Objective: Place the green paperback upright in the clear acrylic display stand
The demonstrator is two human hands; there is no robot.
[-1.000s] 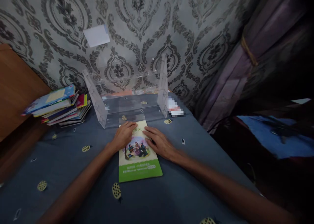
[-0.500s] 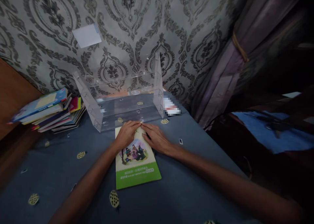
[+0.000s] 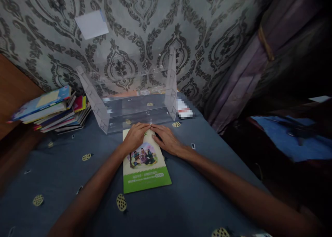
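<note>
A picture book (image 3: 147, 180) with a cream and green cover lies flat on the dark blue tablecloth, its illustration of several figures facing up. Across its upper left part rests my left hand (image 3: 136, 136), fingers stretched out towards the right. My right hand (image 3: 167, 140) lies over the upper right edge, fingers extended and thumb apart. The fingertips of both hands meet near the book's top edge, which they partly hide. Just beyond them stands a clear plastic rack (image 3: 100, 114) with see-through sides and shelves.
A stack of books (image 3: 55, 109) sits at the table's left. White papers (image 3: 184, 109), partly pixelated, lie right of the rack. Patterned wallpaper (image 3: 145, 33) with a white card (image 3: 92, 24) rises behind. A tied curtain (image 3: 241, 81) hangs beyond the tablecloth's (image 3: 192, 195) right edge.
The camera view has shifted slightly, so the scene sits a little higher in the picture. Both hands stay on the upper part of the book, which keeps its place on the cloth.
</note>
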